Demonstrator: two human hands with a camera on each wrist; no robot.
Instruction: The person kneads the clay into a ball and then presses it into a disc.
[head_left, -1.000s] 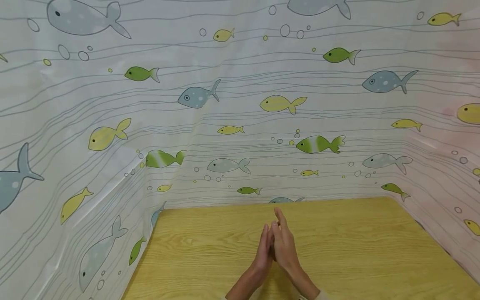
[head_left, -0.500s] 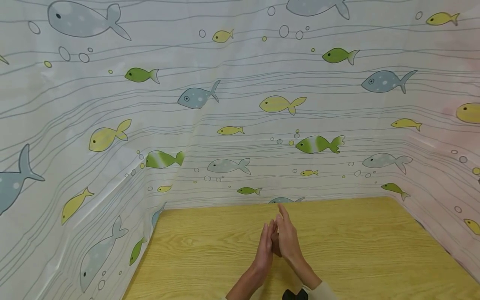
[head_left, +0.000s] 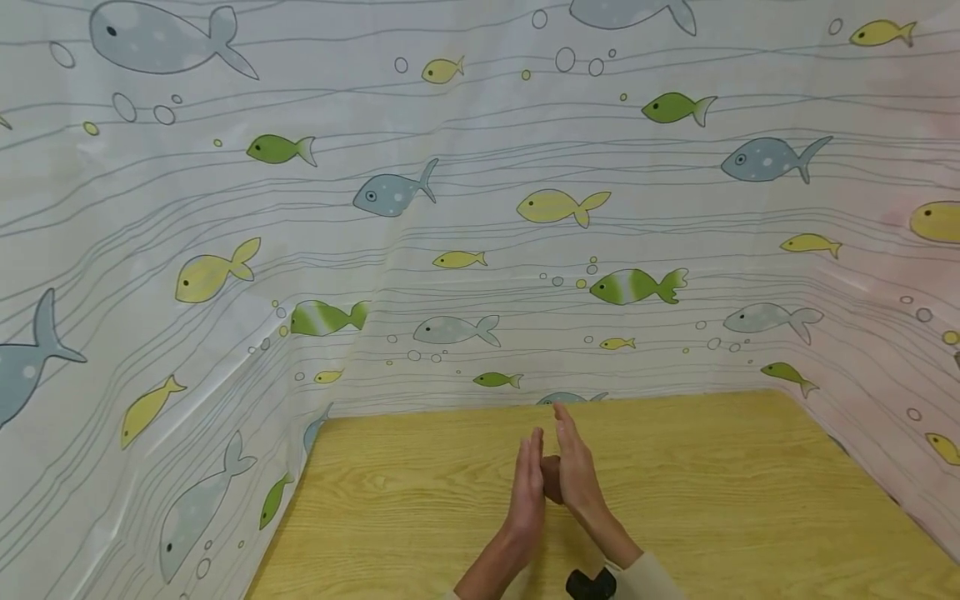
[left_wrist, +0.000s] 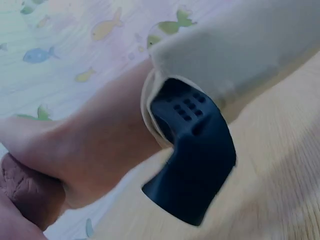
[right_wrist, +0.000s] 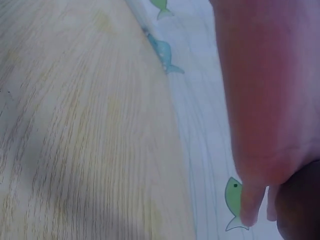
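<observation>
Pressing from opposite sides, the bare left hand (head_left: 527, 492) and bare right hand (head_left: 581, 477) trap a brown, rounded, clay-like lump (head_left: 551, 480) between their palms, presumably so that it cannot drop, since no fingers appear curled round it. Both hands have straight fingers pointing towards the far edge of the yellow wood-grain bench (head_left: 405, 508).

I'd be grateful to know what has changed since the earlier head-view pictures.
The left hand and right hand shifted slightly forward and parted a little, showing more of the brown, rounded, clay-like lump between them. The black wrist device shows more. The lump stayed held.
</observation>
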